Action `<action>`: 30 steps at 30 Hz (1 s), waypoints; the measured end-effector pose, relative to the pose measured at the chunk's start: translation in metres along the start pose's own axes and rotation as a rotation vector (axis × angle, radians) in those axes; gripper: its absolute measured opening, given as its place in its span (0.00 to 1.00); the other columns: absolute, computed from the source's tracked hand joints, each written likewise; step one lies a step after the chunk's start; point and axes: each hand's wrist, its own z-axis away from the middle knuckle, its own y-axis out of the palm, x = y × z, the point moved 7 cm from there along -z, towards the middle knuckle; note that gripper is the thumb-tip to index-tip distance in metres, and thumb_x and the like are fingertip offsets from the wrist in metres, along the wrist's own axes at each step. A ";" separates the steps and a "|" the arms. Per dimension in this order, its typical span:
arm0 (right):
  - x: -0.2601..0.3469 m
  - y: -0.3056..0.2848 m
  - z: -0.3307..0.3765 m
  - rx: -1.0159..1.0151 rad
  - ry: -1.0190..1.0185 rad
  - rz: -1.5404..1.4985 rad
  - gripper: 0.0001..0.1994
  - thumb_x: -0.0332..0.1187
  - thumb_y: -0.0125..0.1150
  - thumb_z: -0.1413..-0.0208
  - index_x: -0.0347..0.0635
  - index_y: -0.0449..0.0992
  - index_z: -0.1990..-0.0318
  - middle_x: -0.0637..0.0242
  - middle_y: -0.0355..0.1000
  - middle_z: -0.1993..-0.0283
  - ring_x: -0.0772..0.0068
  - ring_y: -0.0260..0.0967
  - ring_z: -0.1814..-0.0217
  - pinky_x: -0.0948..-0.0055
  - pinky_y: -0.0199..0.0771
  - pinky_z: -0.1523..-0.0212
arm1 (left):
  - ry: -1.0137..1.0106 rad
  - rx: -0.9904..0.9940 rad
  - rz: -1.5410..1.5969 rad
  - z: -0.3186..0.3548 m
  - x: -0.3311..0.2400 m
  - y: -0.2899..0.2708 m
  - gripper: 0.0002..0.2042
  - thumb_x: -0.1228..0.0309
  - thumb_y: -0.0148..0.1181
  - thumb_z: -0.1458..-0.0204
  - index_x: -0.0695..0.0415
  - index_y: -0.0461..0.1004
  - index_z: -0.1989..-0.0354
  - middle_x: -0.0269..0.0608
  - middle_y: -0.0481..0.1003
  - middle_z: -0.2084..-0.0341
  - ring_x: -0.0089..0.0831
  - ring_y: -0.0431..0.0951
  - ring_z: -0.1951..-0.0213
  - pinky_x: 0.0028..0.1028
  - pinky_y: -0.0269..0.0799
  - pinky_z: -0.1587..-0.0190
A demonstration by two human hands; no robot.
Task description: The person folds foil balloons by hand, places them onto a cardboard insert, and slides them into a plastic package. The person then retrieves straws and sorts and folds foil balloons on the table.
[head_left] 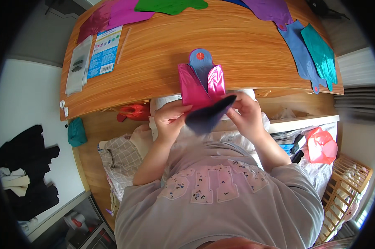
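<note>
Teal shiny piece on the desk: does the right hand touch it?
Apart: the head view shows desk between the right hand and teal shiny piece.

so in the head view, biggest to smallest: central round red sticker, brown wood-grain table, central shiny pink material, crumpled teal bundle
brown wood-grain table
central shiny pink material
crumpled teal bundle
central round red sticker

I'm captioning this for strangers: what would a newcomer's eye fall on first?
Probably the shiny pink material at the near edge of the wooden desk, just beyond a blurred dark piece between the left hand and right hand. Next, the bright green piece along the far edge.
</note>
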 end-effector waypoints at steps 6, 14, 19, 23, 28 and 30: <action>-0.016 -0.001 -0.001 -0.178 0.213 -0.261 0.13 0.21 0.62 0.40 0.38 0.60 0.58 0.58 0.78 0.65 0.78 0.77 0.58 0.80 0.74 0.59 | -0.032 -0.210 0.284 0.021 0.028 -0.006 0.07 0.82 0.63 0.45 0.66 0.78 0.58 0.49 0.80 0.59 0.31 0.81 0.60 0.30 0.78 0.54; -0.018 0.001 -0.004 -0.196 0.332 -0.220 0.16 0.19 0.60 0.40 0.41 0.56 0.60 0.55 0.79 0.65 0.73 0.78 0.60 0.78 0.76 0.57 | -0.173 -0.355 0.278 0.019 0.033 -0.004 0.11 0.83 0.64 0.46 0.63 0.71 0.57 0.48 0.80 0.63 0.25 0.80 0.60 0.27 0.76 0.55; -0.023 0.000 0.000 -0.192 0.355 -0.159 0.16 0.20 0.62 0.41 0.41 0.56 0.60 0.55 0.79 0.66 0.74 0.78 0.60 0.79 0.76 0.58 | -0.208 -0.254 0.315 0.013 0.039 -0.002 0.08 0.74 0.59 0.39 0.59 0.69 0.55 0.42 0.80 0.64 0.22 0.79 0.61 0.21 0.74 0.59; -0.019 0.005 0.001 -0.087 0.399 0.006 0.17 0.21 0.65 0.42 0.40 0.57 0.60 0.57 0.79 0.66 0.73 0.78 0.61 0.78 0.76 0.59 | -0.357 -0.094 0.428 0.023 0.063 0.001 0.09 0.66 0.52 0.34 0.58 0.70 0.55 0.41 0.78 0.57 0.21 0.78 0.56 0.21 0.72 0.55; -0.022 0.009 0.005 -0.058 0.490 0.032 0.16 0.22 0.67 0.44 0.38 0.61 0.58 0.58 0.79 0.64 0.73 0.78 0.59 0.77 0.76 0.59 | -0.418 -0.098 0.609 0.014 0.060 0.020 0.17 0.60 0.47 0.32 0.62 0.69 0.47 0.45 0.74 0.47 0.27 0.74 0.46 0.30 0.70 0.45; -0.010 0.006 0.005 -0.101 0.282 0.023 0.15 0.22 0.68 0.45 0.37 0.65 0.58 0.58 0.78 0.63 0.74 0.77 0.58 0.77 0.75 0.58 | -0.408 -0.123 0.677 0.010 0.056 0.023 0.19 0.60 0.46 0.31 0.63 0.69 0.45 0.45 0.72 0.45 0.29 0.73 0.44 0.33 0.69 0.42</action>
